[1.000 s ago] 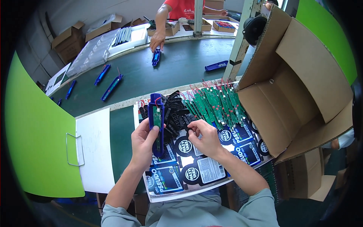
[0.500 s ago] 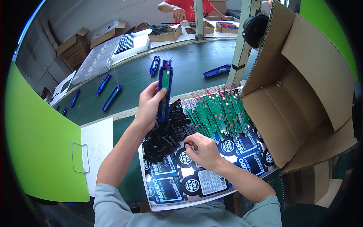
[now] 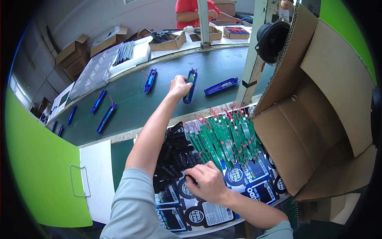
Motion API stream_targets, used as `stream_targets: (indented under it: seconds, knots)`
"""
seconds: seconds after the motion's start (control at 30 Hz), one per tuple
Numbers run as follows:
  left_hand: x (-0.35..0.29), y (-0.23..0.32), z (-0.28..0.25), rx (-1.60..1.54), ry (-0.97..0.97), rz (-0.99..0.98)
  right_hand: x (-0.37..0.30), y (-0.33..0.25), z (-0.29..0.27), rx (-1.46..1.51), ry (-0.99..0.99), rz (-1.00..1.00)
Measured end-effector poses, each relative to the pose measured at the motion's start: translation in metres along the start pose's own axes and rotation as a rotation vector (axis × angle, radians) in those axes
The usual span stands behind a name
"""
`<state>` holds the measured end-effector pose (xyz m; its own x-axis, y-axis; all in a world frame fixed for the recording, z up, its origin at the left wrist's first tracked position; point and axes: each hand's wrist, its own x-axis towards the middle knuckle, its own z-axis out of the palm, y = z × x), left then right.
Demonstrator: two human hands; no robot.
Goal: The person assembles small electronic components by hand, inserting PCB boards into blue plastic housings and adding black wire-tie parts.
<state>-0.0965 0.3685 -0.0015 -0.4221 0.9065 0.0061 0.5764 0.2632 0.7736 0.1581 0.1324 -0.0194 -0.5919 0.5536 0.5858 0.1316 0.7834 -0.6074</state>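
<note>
My left hand [image 3: 180,87] reaches out over the green belt, closed on a blue plastic housing [image 3: 190,95]. Inside that long, narrow shell lies a green circuit board [image 3: 191,78], with red wire at the far end. My right hand [image 3: 207,181] is back over the printed sheet [image 3: 215,217], fingers curled; something dark shows at the fingertips, too small to make out. Beside it on the left is a heap of black plastic parts [image 3: 173,159]. Just beyond lie several green circuit boards [image 3: 223,137] with red wires, spread in overlapping rows.
More blue housings lie on the belt [image 3: 131,87], one [image 3: 221,86] right of my left hand. An open cardboard box [image 3: 306,131] stands at right, by a metal post [image 3: 254,59] and black round device [image 3: 272,40]. Across the belt, a person in red [image 3: 195,14] works near boxes.
My left hand has carried the blue housing away from me, from above the black parts to over the belt. My right hand stays curled near the heap. The view has shifted slightly.
</note>
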Motion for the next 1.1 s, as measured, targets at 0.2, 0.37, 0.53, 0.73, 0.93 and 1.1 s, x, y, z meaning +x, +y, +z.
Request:
stream_targets:
  seconds: [0.2,0.37,0.53,0.73,0.93,1.1]
  knots:
    - [0.033,-0.011,0.022,0.099,-0.011,-0.055,0.001,0.001,-0.001,0.001,-0.040,0.016]
    - [0.036,-0.016,0.028,0.172,-0.036,0.012,0.003,0.003,-0.002,0.019,-0.036,0.032]
    - [0.036,-0.021,0.019,0.281,-0.032,0.077,0.003,0.004,-0.001,0.029,-0.051,0.030]
    - [0.018,-0.005,0.025,0.380,0.195,0.382,0.003,0.004,-0.001,0.025,-0.053,0.030]
    - [-0.012,0.045,0.062,0.475,-0.036,0.651,0.003,0.004,-0.002,0.042,-0.010,0.053]
    - [-0.009,0.037,0.061,0.581,-0.151,0.534,0.005,-0.001,-0.004,0.064,0.004,0.038]
